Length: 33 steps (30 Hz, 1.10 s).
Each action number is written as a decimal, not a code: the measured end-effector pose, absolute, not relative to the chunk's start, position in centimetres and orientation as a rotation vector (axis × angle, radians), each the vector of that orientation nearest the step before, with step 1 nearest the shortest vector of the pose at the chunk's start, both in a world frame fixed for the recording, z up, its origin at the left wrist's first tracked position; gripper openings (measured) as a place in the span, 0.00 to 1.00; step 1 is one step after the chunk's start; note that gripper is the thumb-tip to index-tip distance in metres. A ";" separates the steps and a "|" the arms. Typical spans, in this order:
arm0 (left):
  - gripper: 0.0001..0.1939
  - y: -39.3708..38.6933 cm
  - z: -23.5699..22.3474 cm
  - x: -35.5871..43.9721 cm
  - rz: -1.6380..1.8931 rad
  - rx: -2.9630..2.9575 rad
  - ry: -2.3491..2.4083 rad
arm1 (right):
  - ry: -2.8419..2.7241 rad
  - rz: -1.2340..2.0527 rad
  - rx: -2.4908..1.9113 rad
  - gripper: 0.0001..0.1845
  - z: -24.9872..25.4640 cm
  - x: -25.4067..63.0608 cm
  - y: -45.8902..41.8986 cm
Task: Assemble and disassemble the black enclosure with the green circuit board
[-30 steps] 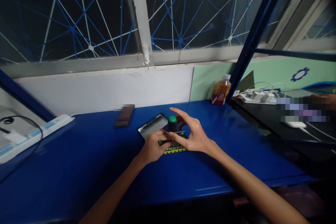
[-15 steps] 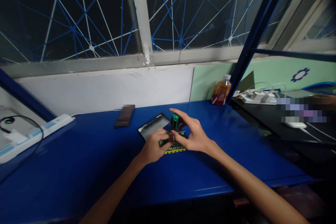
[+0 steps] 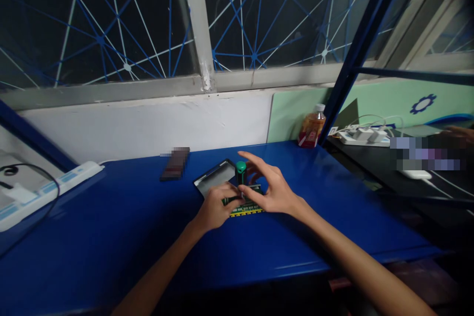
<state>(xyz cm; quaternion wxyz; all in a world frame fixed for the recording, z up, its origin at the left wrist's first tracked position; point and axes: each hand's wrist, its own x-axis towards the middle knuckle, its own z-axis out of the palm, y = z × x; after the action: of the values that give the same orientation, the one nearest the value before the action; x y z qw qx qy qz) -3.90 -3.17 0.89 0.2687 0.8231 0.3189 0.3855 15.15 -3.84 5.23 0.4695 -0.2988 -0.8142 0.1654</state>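
Observation:
A screwdriver with a green and black handle stands nearly upright, its rounded green end on top. My right hand is curled about it, thumb at the handle's lower end and forefinger stretched out above and behind. My left hand is closed on a dark green piece, mostly covered by the fingers, close below the handle. What the fingertips meet on there is too small to make out. Under both hands lies a green case with a yellow-and-black edge. Behind it is a dark-framed tray with a grey inside.
A dark, blurred-out flat object lies further back on the blue table. A drink bottle stands at the back right. A white power strip runs along the left. Another person's hand shows at the far right.
The screwdriver handle has shifted slightly left, and its top end now turns more toward me. Both hands keep almost the same place.

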 end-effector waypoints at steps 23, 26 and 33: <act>0.07 -3.3 1.3 -3.9 0.987 2.425 0.865 | -1.942 0.527 -0.755 0.30 5.6 15.5 -3.2; 0.21 -3.3 1.4 -4.1 0.948 2.557 0.914 | -1.774 0.479 -0.836 0.32 6.0 17.1 -2.2; 0.23 -3.1 0.2 -4.2 0.792 2.745 0.991 | -1.741 0.166 -1.096 0.30 5.6 21.4 0.7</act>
<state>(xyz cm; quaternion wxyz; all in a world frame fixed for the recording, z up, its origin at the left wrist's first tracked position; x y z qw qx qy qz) -4.15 -3.11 0.24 0.0588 0.9062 0.3273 0.2613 21.41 0.68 5.60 0.5132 -0.4559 -0.7239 0.0690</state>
